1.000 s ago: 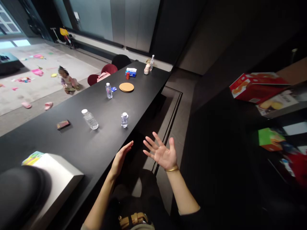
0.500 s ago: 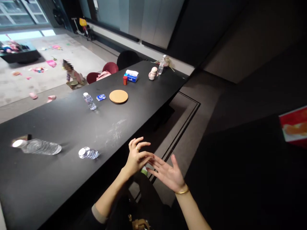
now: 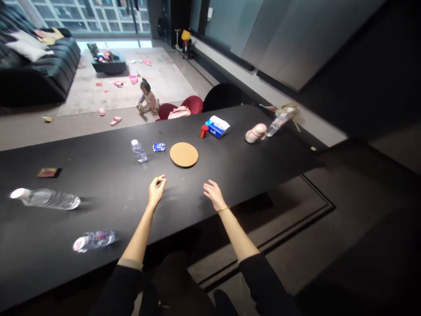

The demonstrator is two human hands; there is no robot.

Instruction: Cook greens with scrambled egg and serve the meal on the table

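Over the dark table [image 3: 108, 188], my left hand [image 3: 156, 191] has its thumb and fingertips brought together in a pinch; whether anything tiny is between them cannot be made out. My right hand [image 3: 214, 194], with a gold bracelet at the wrist, is apart from it near the table's front edge, fingers spread and holding nothing. Beyond both hands lies a round tan board [image 3: 184, 155]. To its left are a small blue packet [image 3: 159, 147] and a small water bottle [image 3: 139, 151]. A red canister [image 3: 203, 131] stands beside a blue tissue pack [image 3: 217, 127] farther back.
A large water bottle [image 3: 51, 199], another small bottle [image 3: 97, 240] and a flat dark packet [image 3: 49, 172] are at left. A pink cup [image 3: 255, 133] and a clear bottle [image 3: 279, 122] stand at right. Red chairs [image 3: 192, 105] line the far side; a child [image 3: 149, 100] sits on the floor beyond.
My hands were touching beyond the table's front edge; now they are apart and reach forward over the tabletop. The view has swung left, bringing the sofa into sight.
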